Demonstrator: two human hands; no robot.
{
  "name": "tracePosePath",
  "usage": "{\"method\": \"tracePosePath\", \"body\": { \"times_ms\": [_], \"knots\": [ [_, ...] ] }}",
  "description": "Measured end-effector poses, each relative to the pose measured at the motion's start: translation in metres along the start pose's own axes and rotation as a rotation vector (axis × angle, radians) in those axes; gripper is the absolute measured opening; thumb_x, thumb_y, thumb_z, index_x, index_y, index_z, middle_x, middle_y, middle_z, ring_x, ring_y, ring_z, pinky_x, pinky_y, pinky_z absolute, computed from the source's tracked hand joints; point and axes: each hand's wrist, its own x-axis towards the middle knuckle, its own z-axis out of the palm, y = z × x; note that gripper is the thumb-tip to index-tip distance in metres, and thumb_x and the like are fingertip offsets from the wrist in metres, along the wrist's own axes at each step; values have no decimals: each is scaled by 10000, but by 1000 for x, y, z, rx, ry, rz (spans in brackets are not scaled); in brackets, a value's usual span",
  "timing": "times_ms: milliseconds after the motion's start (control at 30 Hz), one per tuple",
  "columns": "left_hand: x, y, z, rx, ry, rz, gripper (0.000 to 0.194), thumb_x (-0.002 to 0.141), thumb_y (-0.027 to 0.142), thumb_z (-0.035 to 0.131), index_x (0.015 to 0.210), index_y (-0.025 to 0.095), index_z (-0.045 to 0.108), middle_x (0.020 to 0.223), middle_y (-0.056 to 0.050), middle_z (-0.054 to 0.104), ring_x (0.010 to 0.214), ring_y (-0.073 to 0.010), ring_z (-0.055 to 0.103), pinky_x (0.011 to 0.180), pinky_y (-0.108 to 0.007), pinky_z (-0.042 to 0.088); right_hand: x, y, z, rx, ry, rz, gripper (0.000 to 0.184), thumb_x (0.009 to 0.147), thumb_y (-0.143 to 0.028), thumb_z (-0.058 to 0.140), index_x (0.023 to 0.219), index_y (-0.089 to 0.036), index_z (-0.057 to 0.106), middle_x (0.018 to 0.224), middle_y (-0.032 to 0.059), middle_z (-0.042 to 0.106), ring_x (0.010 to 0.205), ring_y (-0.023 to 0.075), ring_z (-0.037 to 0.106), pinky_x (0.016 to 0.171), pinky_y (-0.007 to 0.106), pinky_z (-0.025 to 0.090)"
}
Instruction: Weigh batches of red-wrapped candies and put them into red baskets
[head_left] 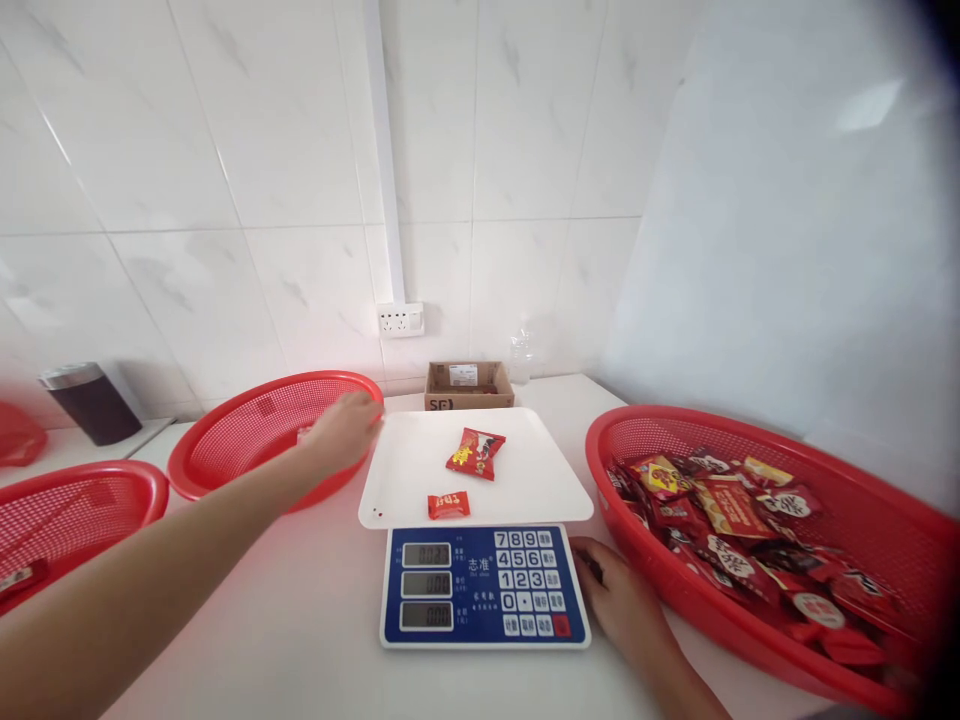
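Observation:
A white and blue digital scale (480,590) stands on the table with a flat white tray (420,455) on top. On the tray lie a larger red snack packet (477,453) and a smaller red packet (448,505). My left hand (345,430) reaches across the rim of a red mesh basket (225,450), left of the tray. Its fingers look closed; what they hold, if anything, is hidden. My right hand (616,595) rests at the scale's right edge, fingers curled. A dark gap shows between them, and I cannot make out anything held.
To the right, a large red basket (611,430) holds many wrapped snacks (735,505). Another red basket (146,490) is at the left edge. Behind the tray stand a small cardboard box (469,385) and a clear plastic bottle (520,355). A dark cup (94,405) stands far left.

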Motion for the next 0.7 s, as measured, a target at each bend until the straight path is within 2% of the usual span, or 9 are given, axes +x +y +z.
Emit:
{"method": "tracePosePath", "body": {
  "times_ms": [100,167,233,333,433,500,600,667,700],
  "knots": [
    [-16,45,9,-145,-166,204,381,844,492,375,1113,292,556,1076,-12,605,945,-152,571,775,-247,462,0,-1,0,-2,0,17,309,787,-392,406,896,-217,637,964,72,695,871,220,641,766,324,486],
    [-26,69,13,-255,-301,353,352,820,466,432,1091,284,566,1078,-13,605,953,-165,570,782,-261,459,-1,-2,0,-1,3,27,310,779,-390,411,893,-213,638,952,71,697,862,219,642,756,320,489],
    [-30,83,16,-304,-353,416,280,814,364,453,1046,273,581,1071,-15,605,963,-178,566,794,-278,453,-1,-3,-1,9,3,25,309,774,-395,415,885,-213,638,948,71,699,856,219,644,750,318,492],
    [-24,87,19,-305,-311,369,277,793,225,436,1027,271,578,1047,-20,601,940,-178,571,804,-289,450,-1,-4,-2,15,1,20,301,772,-398,419,872,-218,638,945,69,699,860,223,645,756,323,494],
    [-7,85,24,-290,-209,246,348,819,209,351,1125,251,510,1094,-62,560,960,-205,561,808,-336,450,0,-3,-2,9,1,22,299,770,-393,420,874,-217,638,949,71,696,869,224,642,767,327,492],
    [3,87,28,-282,-153,173,394,862,273,260,1221,244,422,1171,-91,508,972,-220,555,784,-361,458,0,-1,-1,14,2,24,301,770,-390,418,882,-215,636,953,72,695,873,222,640,772,325,489],
    [12,98,35,-262,-131,153,516,861,514,216,1320,294,302,1267,-105,433,1016,-258,539,768,-402,466,0,1,0,28,8,22,291,769,-387,423,871,-216,636,949,67,696,875,224,639,779,328,488],
    [13,108,41,-231,-129,178,607,792,641,289,1308,323,331,1258,-104,433,1071,-304,503,782,-440,460,1,1,0,38,3,26,290,770,-391,425,865,-214,635,956,72,695,876,228,639,785,333,489],
    [14,113,44,-215,-123,189,607,773,651,326,1278,320,377,1233,-107,446,1083,-320,489,783,-449,458,1,2,0,43,-4,33,293,771,-394,425,867,-212,633,963,74,693,879,229,638,789,335,488]
  ]
}}
